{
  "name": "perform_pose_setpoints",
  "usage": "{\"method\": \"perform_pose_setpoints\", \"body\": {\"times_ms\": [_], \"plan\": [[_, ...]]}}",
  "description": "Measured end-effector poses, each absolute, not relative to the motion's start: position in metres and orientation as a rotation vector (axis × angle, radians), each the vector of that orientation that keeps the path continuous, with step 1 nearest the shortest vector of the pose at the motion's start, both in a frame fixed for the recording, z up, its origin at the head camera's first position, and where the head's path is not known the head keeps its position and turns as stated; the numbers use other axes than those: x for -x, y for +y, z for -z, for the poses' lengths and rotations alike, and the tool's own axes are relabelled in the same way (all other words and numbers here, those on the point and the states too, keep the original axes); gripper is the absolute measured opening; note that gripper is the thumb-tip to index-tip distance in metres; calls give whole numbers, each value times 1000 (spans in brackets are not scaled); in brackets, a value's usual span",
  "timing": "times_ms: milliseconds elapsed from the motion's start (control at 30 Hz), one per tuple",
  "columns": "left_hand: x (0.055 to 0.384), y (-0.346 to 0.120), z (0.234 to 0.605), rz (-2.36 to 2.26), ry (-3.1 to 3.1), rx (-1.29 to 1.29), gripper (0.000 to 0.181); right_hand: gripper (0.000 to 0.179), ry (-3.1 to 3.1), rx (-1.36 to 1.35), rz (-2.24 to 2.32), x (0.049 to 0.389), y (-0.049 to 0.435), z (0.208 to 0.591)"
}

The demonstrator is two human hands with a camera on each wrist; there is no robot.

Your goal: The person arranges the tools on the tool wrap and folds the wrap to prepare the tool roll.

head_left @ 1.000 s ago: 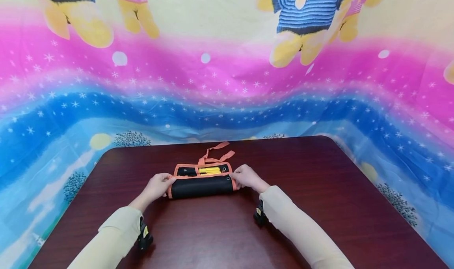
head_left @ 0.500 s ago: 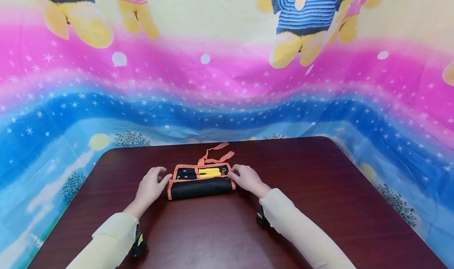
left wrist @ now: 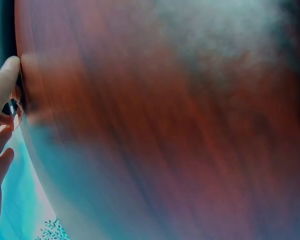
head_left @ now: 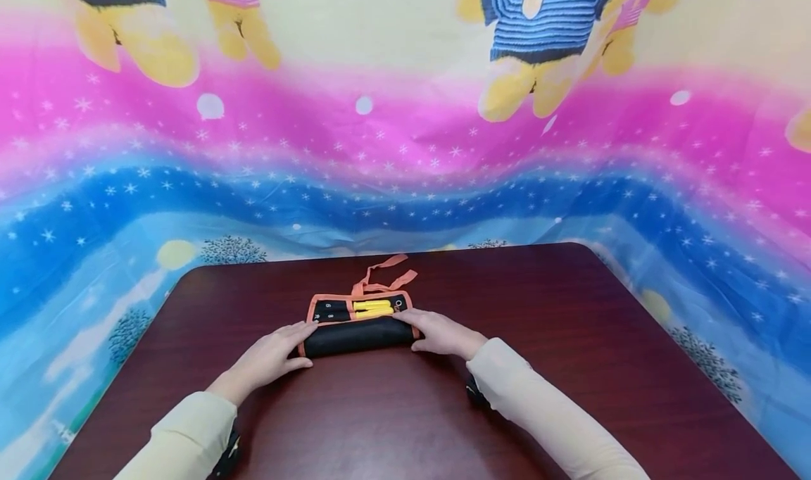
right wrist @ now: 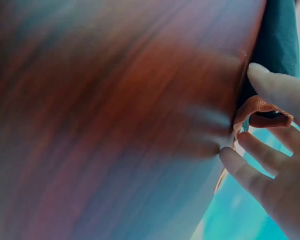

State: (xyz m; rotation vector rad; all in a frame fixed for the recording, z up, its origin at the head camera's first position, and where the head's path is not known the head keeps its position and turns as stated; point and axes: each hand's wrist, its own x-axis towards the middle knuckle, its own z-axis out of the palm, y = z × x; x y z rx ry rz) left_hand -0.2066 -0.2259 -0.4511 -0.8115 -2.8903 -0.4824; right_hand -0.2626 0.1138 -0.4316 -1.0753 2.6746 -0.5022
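Observation:
A black tool roll (head_left: 361,338) with orange trim lies partly rolled on the table. In its unrolled far strip, yellow-handled tools (head_left: 372,310) sit beside black pockets with white digits. My left hand (head_left: 269,353) holds the roll's left end, fingers over the top and thumb along the near side. At the right end my right hand (head_left: 440,332) holds it likewise. In the right wrist view the thumb (right wrist: 262,75) meets the black fabric, and the other fingers spread by the orange trim (right wrist: 262,105). The left wrist view shows the left thumb (left wrist: 9,70) at the roll's edge.
Orange tie straps (head_left: 404,280) trail from the roll's far edge. The dark red wooden table (head_left: 538,311) has rounded far corners. Behind it hangs a patterned cloth (head_left: 405,135) in pink and blue.
Both hands have let go of the near flap's corners and now cup the rolled part's ends. The left hand opened off the roll, then came back lower. More pocket strip shows.

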Motion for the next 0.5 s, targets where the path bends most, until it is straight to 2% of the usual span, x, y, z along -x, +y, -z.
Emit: {"method": "perform_pose_setpoints", "body": {"times_ms": [500], "plan": [[210,-222,453,491,-2937,772,53,50,2683,1008,654,267,117,435]]}}
